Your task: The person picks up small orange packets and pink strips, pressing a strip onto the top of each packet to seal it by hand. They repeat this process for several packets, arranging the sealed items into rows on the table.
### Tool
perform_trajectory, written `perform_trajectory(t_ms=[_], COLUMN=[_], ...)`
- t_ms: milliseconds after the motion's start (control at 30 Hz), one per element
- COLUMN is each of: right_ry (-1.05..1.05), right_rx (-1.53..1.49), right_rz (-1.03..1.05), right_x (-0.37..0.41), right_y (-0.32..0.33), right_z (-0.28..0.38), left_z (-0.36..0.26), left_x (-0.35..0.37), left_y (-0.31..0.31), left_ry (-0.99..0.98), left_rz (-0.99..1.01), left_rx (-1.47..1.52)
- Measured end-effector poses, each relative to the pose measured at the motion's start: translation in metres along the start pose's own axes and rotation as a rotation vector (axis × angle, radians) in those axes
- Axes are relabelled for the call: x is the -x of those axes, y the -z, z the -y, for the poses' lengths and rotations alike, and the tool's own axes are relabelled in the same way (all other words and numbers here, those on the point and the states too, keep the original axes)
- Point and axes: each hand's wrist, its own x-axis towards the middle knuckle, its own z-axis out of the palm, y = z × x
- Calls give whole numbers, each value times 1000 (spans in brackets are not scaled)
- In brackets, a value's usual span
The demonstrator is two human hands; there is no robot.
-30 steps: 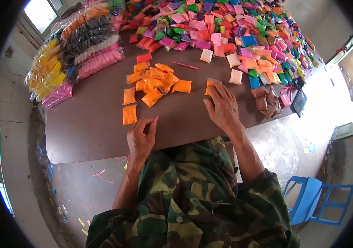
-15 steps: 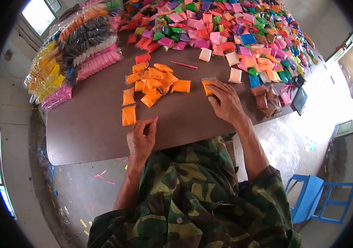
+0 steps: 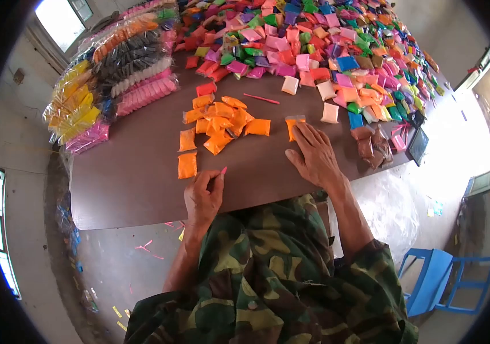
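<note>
A bare lane of counter runs between the left grip, where a small pink piece juts out, and the right grip. The heap of orange packets blocks its far left. A narrow gap separates that heap from the lone orange packet under the right fingertips; farther on, a pink strip lies low. The mixed pile closes the far side, brown packets the right, bagged bundles the far left.
</note>
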Motion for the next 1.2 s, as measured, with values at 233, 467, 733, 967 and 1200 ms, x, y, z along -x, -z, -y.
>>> perform_trajectory(t_ms=[233,467,733,967,1200], right_ry=[5,-8,-15,27,97], right_rx=[64,36,-8,35,90], right_rz=[55,120,78,31,-43], right_x=[-2,5,7,2,-11], right_y=[16,4,2,1,10], right_z=[14,14,12,10,12], left_z=[0,4,2,5,-1], left_x=[2,1,1,2,3], left_y=[0,0,0,1,1], left_ry=[30,17,0,0,40], left_rz=[20,17,9,-5,-4], left_rx=[-19,-25,-20,3,26])
